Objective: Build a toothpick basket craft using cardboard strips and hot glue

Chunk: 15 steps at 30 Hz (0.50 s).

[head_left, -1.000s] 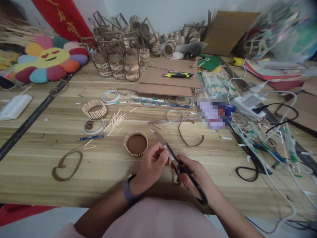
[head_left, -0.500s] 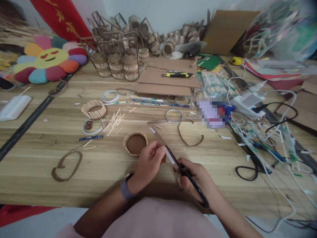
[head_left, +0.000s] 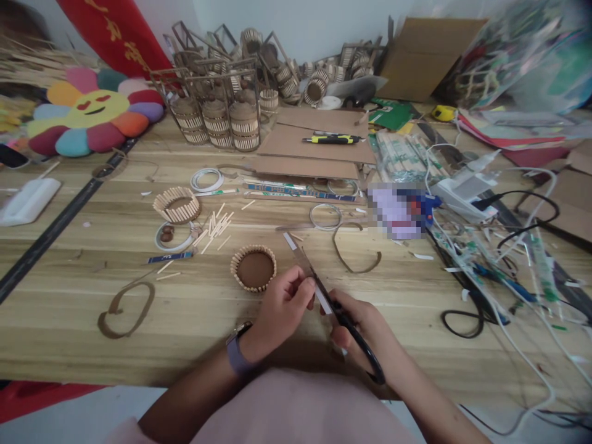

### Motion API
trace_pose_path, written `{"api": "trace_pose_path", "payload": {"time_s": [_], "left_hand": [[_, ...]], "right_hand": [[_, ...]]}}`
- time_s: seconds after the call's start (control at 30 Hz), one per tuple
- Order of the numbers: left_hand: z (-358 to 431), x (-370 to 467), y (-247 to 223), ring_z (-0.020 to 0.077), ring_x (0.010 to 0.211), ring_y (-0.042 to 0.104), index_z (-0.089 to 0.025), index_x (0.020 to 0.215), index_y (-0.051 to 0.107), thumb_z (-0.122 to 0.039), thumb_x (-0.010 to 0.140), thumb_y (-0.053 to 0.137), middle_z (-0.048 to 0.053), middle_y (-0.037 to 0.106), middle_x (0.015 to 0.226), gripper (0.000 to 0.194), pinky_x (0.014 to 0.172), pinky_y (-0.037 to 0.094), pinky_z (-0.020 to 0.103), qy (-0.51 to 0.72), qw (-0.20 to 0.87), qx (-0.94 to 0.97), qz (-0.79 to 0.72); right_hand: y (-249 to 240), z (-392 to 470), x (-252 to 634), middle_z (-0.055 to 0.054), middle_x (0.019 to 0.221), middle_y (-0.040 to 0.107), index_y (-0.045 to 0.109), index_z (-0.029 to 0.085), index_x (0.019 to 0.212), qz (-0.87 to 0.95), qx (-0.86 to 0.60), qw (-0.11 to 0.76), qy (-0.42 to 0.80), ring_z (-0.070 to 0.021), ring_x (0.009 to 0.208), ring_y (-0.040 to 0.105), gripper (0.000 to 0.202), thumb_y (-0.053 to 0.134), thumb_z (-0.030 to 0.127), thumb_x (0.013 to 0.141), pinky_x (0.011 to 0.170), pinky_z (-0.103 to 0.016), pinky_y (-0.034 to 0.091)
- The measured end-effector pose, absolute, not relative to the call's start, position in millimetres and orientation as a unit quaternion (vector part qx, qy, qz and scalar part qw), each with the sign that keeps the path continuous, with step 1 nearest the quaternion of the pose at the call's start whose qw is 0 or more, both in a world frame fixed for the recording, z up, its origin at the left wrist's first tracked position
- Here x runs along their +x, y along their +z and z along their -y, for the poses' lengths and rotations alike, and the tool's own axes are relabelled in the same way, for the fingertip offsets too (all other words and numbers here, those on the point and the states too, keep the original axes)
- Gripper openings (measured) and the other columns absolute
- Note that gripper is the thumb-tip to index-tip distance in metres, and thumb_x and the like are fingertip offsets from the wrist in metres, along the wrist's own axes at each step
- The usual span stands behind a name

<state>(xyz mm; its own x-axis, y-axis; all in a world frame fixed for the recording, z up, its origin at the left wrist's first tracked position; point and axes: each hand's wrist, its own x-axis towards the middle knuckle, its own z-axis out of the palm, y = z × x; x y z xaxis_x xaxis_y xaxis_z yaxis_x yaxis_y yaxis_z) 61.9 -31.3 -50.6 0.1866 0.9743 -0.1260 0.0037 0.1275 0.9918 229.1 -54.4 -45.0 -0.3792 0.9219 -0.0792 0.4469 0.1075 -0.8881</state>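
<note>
My left hand [head_left: 283,306] pinches a narrow strip [head_left: 324,301] with white patches between thumb and fingers. A wristwatch with a purple-grey band is on that wrist. In my right hand [head_left: 372,330] are black-handled scissors [head_left: 356,340], whose blades point up and left along the strip beside the left fingertips. Whether the blades touch the strip I cannot tell. Just left of the hands stands a round brown-bottomed basket [head_left: 254,269] ringed with short wooden sticks. A second stick-walled basket [head_left: 177,206] is farther back on the left.
Loose wooden sticks [head_left: 215,228], tape rolls [head_left: 206,180] and a curled brown strip [head_left: 124,311] lie on the table. Farther back are a cardboard piece [head_left: 287,145] with a utility knife [head_left: 333,140] and several small basket models [head_left: 216,123]. Cables and a power strip [head_left: 465,191] occupy the right.
Both hands, with the strip and scissors, have shifted slightly to the right. My left hand still pinches the strip and my right hand still grips the scissors.
</note>
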Motion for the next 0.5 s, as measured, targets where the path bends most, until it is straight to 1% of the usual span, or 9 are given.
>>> {"api": "trace_pose_path", "payload": {"time_s": [0.2, 0.4, 0.5], "left_hand": [[30.3, 61.7, -50.6, 0.0087, 0.049, 0.039, -0.021, 0.062, 0.041, -0.034, 0.086, 0.048, -0.007, 0.043, 0.053, 0.029, 0.049, 0.032, 0.021, 0.416, 0.578, 0.512, -0.480], [30.1, 62.1, -51.0, 0.0086, 0.049, 0.038, -0.021, 0.062, 0.041, -0.035, 0.086, 0.049, -0.007, 0.042, 0.053, 0.029, 0.049, 0.031, 0.021, 0.413, 0.574, 0.518, -0.480], [30.9, 62.7, -51.2, 0.0088, 0.049, 0.038, -0.021, 0.062, 0.041, -0.037, 0.086, 0.048, -0.007, 0.042, 0.052, 0.029, 0.048, 0.031, 0.021, 0.412, 0.572, 0.519, -0.483]], "right_hand": [[-45.6, 56.7, 228.1, 0.006, 0.058, 0.037, 0.042, 0.021, 0.071, 0.688, -0.494, 0.259, 0.465, -0.0107, 0.053, 0.031, 0.070, 0.032, 0.090, 0.074, 0.047, -0.024, 0.028], [-54.3, 59.0, 223.4, 0.006, 0.056, 0.035, 0.042, 0.022, 0.069, 0.665, -0.507, 0.274, 0.475, -0.0105, 0.052, 0.029, 0.072, 0.032, 0.093, 0.070, 0.045, -0.023, 0.028], [-57.3, 59.9, 224.8, 0.007, 0.055, 0.036, 0.044, 0.021, 0.071, 0.666, -0.508, 0.272, 0.474, -0.0106, 0.052, 0.029, 0.072, 0.034, 0.093, 0.069, 0.045, -0.023, 0.029]]}}
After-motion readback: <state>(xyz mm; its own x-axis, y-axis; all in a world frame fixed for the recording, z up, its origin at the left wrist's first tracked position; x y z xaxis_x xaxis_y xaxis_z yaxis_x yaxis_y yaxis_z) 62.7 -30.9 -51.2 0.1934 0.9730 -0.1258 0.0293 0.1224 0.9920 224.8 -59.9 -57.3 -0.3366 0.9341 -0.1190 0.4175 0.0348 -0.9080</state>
